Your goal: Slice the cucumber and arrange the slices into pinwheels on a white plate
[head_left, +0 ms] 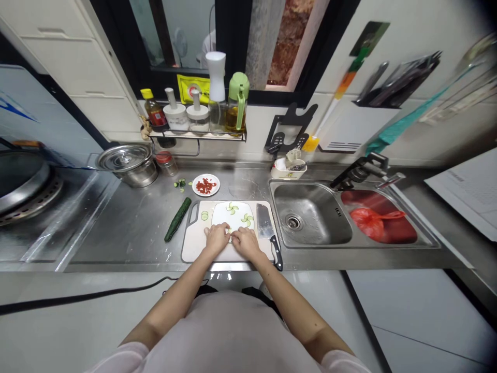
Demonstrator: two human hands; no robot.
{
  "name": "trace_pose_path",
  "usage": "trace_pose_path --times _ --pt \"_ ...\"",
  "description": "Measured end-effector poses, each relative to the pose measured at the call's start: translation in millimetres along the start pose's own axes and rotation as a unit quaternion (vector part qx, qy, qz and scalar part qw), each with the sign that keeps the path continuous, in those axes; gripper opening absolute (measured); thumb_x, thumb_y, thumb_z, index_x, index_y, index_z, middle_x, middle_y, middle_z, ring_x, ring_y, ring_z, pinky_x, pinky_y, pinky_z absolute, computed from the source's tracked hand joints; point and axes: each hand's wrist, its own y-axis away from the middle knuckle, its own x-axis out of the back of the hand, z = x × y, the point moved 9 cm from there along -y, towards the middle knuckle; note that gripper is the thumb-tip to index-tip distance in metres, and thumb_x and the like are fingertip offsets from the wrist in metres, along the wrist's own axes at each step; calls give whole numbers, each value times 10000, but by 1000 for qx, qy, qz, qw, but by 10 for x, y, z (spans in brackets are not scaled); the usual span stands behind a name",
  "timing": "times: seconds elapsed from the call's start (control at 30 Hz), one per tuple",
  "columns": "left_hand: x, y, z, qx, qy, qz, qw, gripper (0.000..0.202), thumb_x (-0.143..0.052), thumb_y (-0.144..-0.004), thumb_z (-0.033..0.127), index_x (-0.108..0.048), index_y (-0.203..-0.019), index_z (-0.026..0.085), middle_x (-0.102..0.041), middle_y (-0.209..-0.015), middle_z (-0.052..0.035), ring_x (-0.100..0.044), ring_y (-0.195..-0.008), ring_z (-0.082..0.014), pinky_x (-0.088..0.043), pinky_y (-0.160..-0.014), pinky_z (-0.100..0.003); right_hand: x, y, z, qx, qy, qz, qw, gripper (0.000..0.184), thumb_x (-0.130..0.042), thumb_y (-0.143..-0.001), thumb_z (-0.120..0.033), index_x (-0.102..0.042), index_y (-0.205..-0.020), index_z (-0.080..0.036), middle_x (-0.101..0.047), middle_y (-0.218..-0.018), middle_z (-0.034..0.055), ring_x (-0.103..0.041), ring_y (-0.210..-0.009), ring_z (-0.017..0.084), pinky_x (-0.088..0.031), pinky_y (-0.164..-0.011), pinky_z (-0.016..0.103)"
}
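Note:
Both of my hands rest together at the near edge of an oval white plate [223, 211] that lies on a white cutting board [194, 246]. My left hand [216, 237] and my right hand [244, 241] have their fingers curled and pinched over small cucumber slices [232, 234] between them. Two fans of cucumber slices [232, 208] lie arranged on the plate. A cleaver [265, 221] with a black handle lies on the board to the right of my right hand. A whole cucumber [177, 218] lies on the counter left of the board.
A small plate of chopped red chili [205, 185] and cucumber ends [181, 183] sit behind the board. A steel pot [128, 163] and stove [23, 186] are at the left. The sink [310, 217] at the right holds a red bag [368, 221]. Bottles stand on a shelf [198, 135].

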Motion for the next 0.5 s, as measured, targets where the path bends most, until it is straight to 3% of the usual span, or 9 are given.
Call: trace_pose_path --times 0.07,0.17,0.3,0.37,0.5 --pt "41 11 -41 11 34 14 999 265 -537 -844 265 -616 -1098 257 -693 -916 -42 -576 -993 -248 -302 -892 -402 40 21 27 -3 -23 18 1000 277 -456 -925 -254 -684 -1081 -225 -643 -974 61 -522 -947 194 -306 -830 302" --pt "209 63 -170 27 95 82 992 283 -511 -845 261 -612 -1110 259 -691 -926 -26 -594 -957 -225 -314 -903 -390 184 101 92 -9 -68 80 994 285 -449 -920 -240 -685 -1076 -206 -660 -957 63 -539 -949 193 -321 -858 304" --pt "452 186 -554 95 147 186 967 313 -485 -849 289 -603 -1137 258 -681 -922 -16 -603 -883 -201 -324 -927 -386 424 317 314 -44 -151 190 969 322 -395 -931 -260 -684 -1042 -173 -674 -931 79 -568 -925 196 -364 -880 311" --pt "510 221 -741 129 156 204 958 325 -497 -839 305 -603 -1142 254 -678 -919 -23 -602 -879 -208 -334 -917 -388 473 448 470 -75 -187 226 953 334 -382 -927 -283 -683 -1020 -173 -678 -930 85 -579 -883 201 -397 -851 315" --pt "574 202 -945 168 140 211 953 342 -511 -832 302 -595 -1161 261 -677 -944 -36 -593 -966 -244 -345 -888 -391 392 637 705 -121 -227 231 938 340 -385 -914 -311 -690 -1001 -189 -685 -909 90 -587 -822 207 -440 -789 320"
